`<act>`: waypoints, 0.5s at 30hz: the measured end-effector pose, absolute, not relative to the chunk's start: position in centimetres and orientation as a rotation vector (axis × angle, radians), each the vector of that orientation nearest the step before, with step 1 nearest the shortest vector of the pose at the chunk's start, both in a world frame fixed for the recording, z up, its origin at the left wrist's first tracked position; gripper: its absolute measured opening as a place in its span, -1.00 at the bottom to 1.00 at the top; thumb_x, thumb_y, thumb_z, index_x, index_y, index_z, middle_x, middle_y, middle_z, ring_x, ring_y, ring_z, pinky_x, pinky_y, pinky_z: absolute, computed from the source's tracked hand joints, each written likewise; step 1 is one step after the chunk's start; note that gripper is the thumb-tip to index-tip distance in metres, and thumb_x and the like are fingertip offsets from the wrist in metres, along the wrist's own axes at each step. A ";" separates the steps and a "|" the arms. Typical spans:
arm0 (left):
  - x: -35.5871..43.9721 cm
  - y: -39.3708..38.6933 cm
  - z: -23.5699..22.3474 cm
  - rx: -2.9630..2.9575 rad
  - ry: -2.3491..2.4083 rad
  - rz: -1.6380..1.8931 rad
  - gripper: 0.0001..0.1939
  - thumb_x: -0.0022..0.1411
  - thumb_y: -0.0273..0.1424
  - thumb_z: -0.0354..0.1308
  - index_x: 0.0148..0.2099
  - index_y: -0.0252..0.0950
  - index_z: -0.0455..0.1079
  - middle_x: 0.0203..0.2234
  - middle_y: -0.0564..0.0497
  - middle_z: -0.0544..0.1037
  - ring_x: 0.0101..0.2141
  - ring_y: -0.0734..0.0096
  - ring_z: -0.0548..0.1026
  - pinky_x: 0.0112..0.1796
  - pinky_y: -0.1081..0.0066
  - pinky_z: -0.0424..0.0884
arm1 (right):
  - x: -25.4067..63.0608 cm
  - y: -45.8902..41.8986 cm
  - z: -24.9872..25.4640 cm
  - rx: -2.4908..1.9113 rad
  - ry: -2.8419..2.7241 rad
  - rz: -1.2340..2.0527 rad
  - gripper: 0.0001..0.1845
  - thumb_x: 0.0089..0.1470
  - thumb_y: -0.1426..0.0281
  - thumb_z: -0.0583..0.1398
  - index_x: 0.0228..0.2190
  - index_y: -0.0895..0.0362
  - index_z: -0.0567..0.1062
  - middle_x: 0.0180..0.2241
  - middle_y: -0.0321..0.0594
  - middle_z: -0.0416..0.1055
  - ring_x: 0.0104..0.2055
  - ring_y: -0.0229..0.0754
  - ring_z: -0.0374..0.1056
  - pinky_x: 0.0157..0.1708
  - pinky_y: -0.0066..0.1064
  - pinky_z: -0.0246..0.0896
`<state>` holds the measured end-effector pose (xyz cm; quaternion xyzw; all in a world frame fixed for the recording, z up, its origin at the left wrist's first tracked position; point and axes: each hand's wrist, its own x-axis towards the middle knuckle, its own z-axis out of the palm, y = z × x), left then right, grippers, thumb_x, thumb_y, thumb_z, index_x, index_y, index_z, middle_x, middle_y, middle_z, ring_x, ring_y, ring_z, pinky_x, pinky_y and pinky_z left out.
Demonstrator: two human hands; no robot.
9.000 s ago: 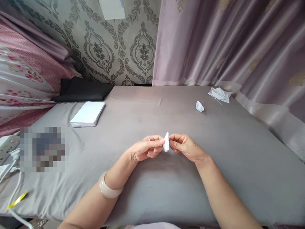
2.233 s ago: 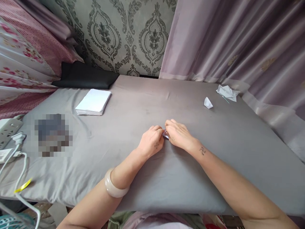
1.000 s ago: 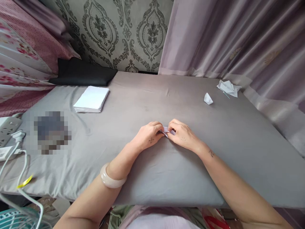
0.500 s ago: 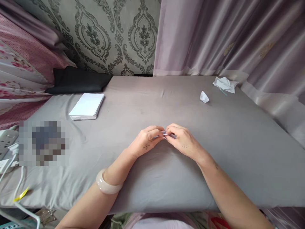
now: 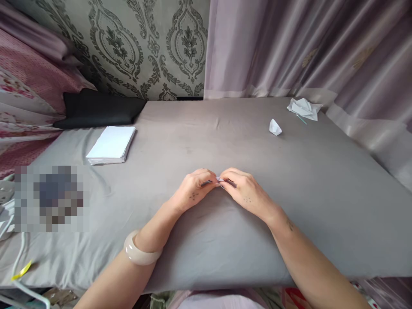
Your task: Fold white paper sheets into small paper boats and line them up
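A gray cloth-covered surface (image 5: 193, 146) spreads beneath both hands. Over its near half, the left hand (image 5: 194, 189) and right hand (image 5: 247, 191) almost meet, each grip pinched on the folded white paper (image 5: 219, 179) between them, mostly hidden.

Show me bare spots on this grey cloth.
Bare room lies beyond the left hand and right hand, between the paper stack and small folded paper; also right of the right hand. Crowded: the far-right corner, with white papers; the left edge, with cables.

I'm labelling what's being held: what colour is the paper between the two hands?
White; what little of the paper shows is clearest in the head view.
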<state>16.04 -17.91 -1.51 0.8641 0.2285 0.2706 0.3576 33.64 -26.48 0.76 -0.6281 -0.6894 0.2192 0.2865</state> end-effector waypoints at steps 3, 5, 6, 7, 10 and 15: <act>16.2 -17.8 -1.7 2.289 0.672 0.666 -0.93 0.22 -0.43 0.20 -0.34 -0.23 0.46 -0.38 0.03 0.57 -0.24 0.35 0.44 -0.25 0.41 0.41 | 33.7 -26.0 0.3 -1.668 -1.893 0.601 -0.84 0.21 0.47 0.08 -0.37 0.09 0.44 -0.29 -0.25 0.44 -0.34 -0.27 0.32 -0.32 -0.44 0.15; 16.2 -17.6 -2.0 2.320 0.704 0.648 -0.92 0.21 -0.45 0.20 -0.36 -0.22 0.46 -0.41 0.04 0.57 -0.22 0.33 0.42 -0.26 0.41 0.41 | 33.7 -25.7 -0.1 -1.685 -1.931 0.582 -0.83 0.21 0.47 0.08 -0.38 0.09 0.45 -0.30 -0.25 0.44 -0.34 -0.26 0.32 -0.31 -0.42 0.16; 16.3 -17.5 -2.2 2.330 0.716 0.651 -0.91 0.22 -0.46 0.19 -0.35 -0.22 0.47 -0.41 0.04 0.57 -0.22 0.33 0.42 -0.26 0.40 0.41 | 33.7 -25.5 -0.2 -1.697 -1.934 0.568 -0.83 0.21 0.46 0.08 -0.37 0.10 0.45 -0.29 -0.24 0.45 -0.33 -0.25 0.33 -0.30 -0.41 0.16; 16.3 -17.4 -2.4 2.341 0.727 0.661 -0.91 0.22 -0.47 0.17 -0.33 -0.21 0.47 -0.39 0.04 0.57 -0.21 0.33 0.41 -0.25 0.40 0.41 | 33.7 -25.4 -0.3 -1.707 -1.928 0.557 -0.82 0.22 0.46 0.07 -0.35 0.09 0.46 -0.27 -0.23 0.46 -0.31 -0.24 0.34 -0.28 -0.40 0.17; 16.2 -16.9 -2.9 2.402 0.730 0.706 -0.90 0.25 -0.46 0.14 -0.26 -0.21 0.49 -0.27 0.01 0.58 -0.17 0.30 0.40 -0.19 0.34 0.42 | 33.6 -25.2 -0.2 -1.717 -1.900 0.575 -0.79 0.23 0.44 0.05 -0.25 0.07 0.48 -0.18 -0.22 0.46 -0.22 -0.22 0.37 -0.22 -0.39 0.20; 15.8 -16.7 -3.3 2.498 0.758 0.697 -0.86 0.26 -0.46 0.12 -0.19 -0.22 0.49 -0.08 -0.06 0.49 -0.09 0.24 0.38 -0.14 0.26 0.45 | 34.0 -26.3 0.4 -1.759 -1.806 0.601 -0.77 0.17 0.34 0.13 -0.12 0.00 0.46 -0.01 -0.25 0.40 -0.13 -0.20 0.38 -0.20 -0.37 0.24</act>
